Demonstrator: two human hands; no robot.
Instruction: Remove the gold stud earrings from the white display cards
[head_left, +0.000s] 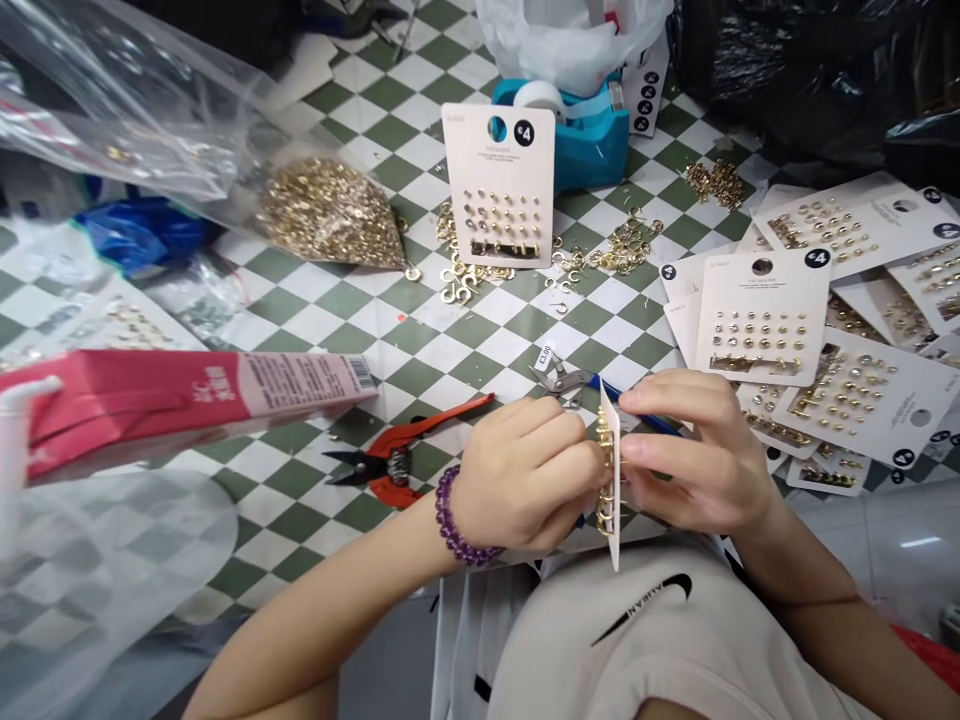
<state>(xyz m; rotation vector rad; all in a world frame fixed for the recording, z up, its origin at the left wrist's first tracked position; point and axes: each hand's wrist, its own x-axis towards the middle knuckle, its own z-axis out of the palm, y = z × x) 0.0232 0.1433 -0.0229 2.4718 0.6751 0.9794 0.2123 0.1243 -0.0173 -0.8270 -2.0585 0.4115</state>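
Looking down through my head camera, I am holding a white earring card (613, 480) upright on its edge between my left hand (521, 475) and my right hand (697, 450). The card is judged to be light and thin, stiff enough to stand but likely to bend if I am squeezing its middle, so its bare margins seem the safest place to take hold. The small gold earrings (604, 475) are sitting on the face turned toward my left hand; they look hard, slippery and easily knocked loose, so pinching them directly seems risky. My left fingers are curled close together right against that gold row, while my right fingers are closed around the card's other side, with the card standing between both sets. I cannot tell exactly where each fingertip is pressing behind the card. Just beyond my hands, small pliers with a blue handle (562, 380) are lying on the checkered tabletop (457, 330), near red-handled snips (397, 462), and more earring cards (761, 315) are fanned out to my right.
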